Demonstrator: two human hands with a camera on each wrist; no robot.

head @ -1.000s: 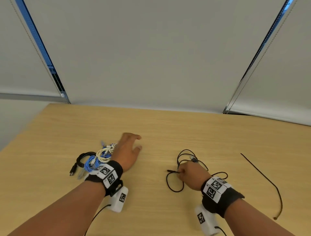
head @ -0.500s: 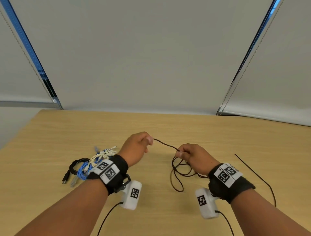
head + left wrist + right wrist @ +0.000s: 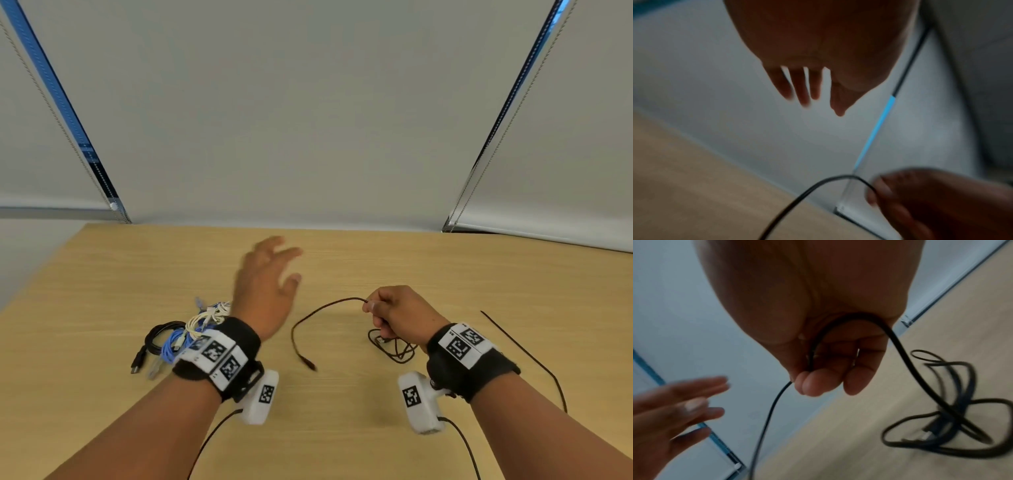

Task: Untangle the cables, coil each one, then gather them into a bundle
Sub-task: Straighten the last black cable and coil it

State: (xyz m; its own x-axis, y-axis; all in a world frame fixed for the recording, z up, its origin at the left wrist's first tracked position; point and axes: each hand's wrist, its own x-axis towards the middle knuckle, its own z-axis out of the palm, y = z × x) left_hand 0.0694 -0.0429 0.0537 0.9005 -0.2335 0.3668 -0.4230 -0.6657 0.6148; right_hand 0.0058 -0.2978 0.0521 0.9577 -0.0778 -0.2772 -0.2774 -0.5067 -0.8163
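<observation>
The person's left hand (image 3: 265, 287) has let go of the thin black cable (image 3: 308, 322) it pinched half a second earlier and now hovers above the desk (image 3: 376, 428) with fingers spread and blurred, holding nothing. The right hand (image 3: 399, 315) pinches that cable between thumb and curled fingers. The freed end arcs away to the left and trails down to the desk, its plug (image 3: 310, 365) lying near the middle. The rest sits in loose, crossing loops (image 3: 394, 349) beneath the right hand, so this cable looks pulled partly free but not yet coiled.

A cluster of black, blue and white cables (image 3: 185, 335) lies at near left, partly covered by the left wrist strap; whether each is properly coiled cannot be made out. Another thin black strand (image 3: 524, 353) runs along the right side, its near end hidden behind the right forearm. Both wrist views are motion-blurred.
</observation>
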